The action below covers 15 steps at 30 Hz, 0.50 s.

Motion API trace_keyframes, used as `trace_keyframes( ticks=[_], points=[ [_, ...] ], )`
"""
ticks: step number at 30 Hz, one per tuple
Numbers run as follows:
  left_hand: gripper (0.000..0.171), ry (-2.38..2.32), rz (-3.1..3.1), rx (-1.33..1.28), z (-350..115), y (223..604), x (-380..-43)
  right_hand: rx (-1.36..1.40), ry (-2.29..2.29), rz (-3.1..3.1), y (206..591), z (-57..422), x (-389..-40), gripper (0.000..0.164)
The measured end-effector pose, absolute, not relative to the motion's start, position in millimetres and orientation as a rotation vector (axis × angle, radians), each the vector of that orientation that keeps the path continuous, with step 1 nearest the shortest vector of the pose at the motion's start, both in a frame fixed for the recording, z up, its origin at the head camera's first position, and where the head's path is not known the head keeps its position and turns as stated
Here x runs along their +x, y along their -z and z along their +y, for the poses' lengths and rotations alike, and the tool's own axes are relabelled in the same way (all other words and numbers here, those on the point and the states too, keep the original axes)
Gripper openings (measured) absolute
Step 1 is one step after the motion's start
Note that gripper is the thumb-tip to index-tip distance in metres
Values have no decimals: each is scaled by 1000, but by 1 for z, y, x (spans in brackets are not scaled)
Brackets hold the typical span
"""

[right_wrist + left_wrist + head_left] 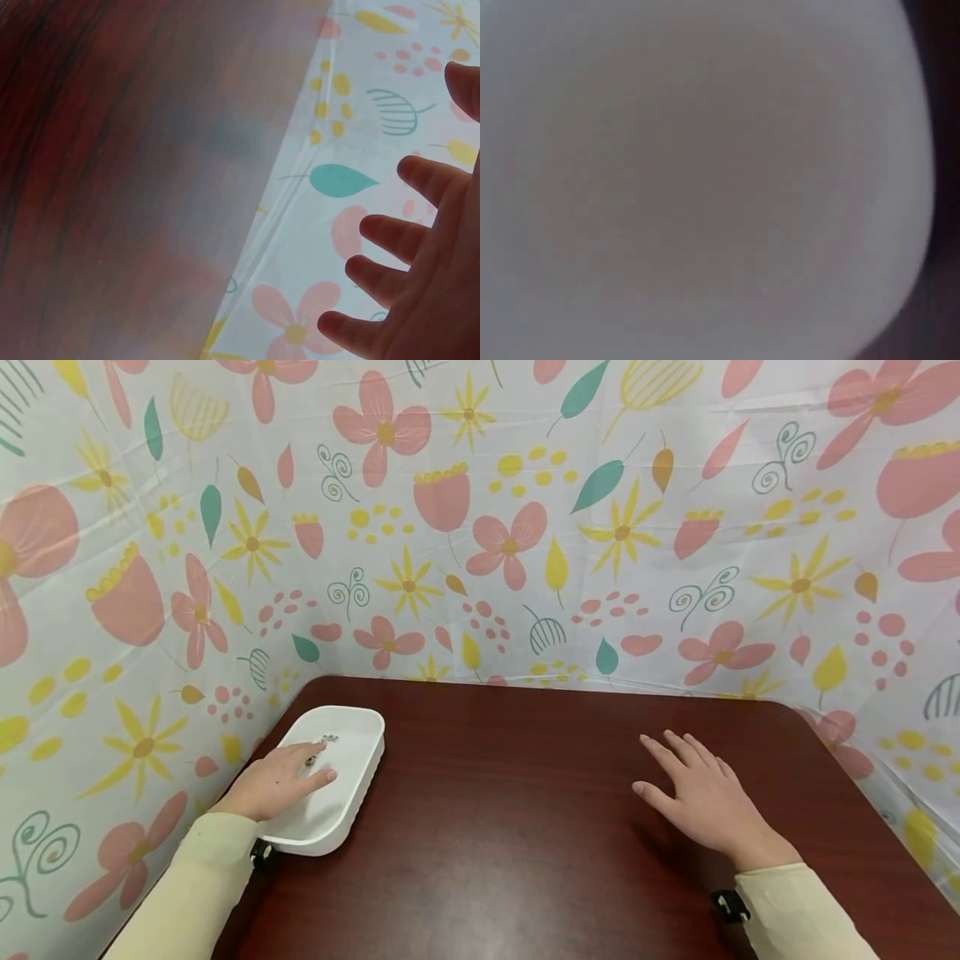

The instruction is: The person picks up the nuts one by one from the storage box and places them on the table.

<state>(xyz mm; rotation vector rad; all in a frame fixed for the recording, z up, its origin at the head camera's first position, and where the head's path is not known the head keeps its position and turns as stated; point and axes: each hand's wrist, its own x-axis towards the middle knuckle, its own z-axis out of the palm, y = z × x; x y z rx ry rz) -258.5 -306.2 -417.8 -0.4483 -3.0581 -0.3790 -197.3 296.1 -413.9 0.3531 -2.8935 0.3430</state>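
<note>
In the head view a white tray (358,781) with rounded corners stands at the left of the table. My left hand (277,779) is over it, fingers stretched forward and thumb apart, with nothing visibly held. Small shiny metallic pieces (330,738) lie in the tray just beyond the fingertips; another small piece (310,761) shows between finger and thumb, too small to identify. The left wrist view is filled by the blurred white tray (907,172). On the right my right hand (701,797) hovers over the table, fingers spread; the right wrist view shows this hand (427,277) holding nothing.
A dark red-brown wooden table (495,827) spreads between the hands. White cloth (510,602) printed with flowers hangs behind the table and along its left side. A black wrist camera (729,906) sits at the right cuff, another at the left.
</note>
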Motion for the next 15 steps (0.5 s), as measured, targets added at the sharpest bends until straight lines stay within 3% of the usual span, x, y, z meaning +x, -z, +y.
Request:
trace_keyframes(
  ticks=[15],
  points=[
    [83, 421, -3148, -484, -296, 410, -254, 374, -321, -2900, 417, 296, -199, 75]
  ],
)
